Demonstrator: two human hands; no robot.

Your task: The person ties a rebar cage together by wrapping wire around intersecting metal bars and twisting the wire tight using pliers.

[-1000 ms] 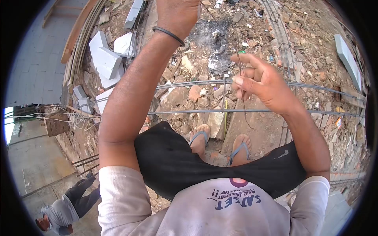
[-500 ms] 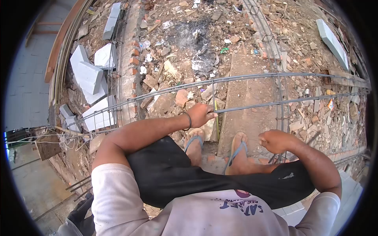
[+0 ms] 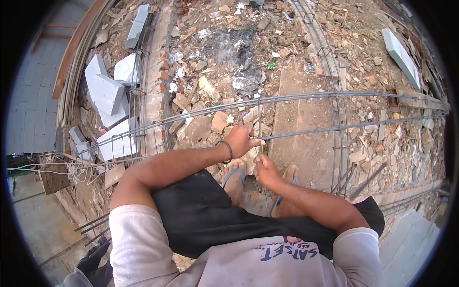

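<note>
Well, the left hand (image 3: pixel 239 139) grasps the steel bar (image 3: pixel 306 133) — right hand (image 3: pixel 268 172) nearby, fingers curled, grip unclear.

Grey steel bars (image 3: pixel 306 132), black wristband (image 3: pixel 231 152)

Open gap between the long rebars (image 3: pixel 302 133), a stirrup (image 3: pixel 259 113) at either end.

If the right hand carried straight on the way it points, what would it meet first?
Most likely the left hand, up and left in view; depth is unclear, so it might pass underneath.
</note>
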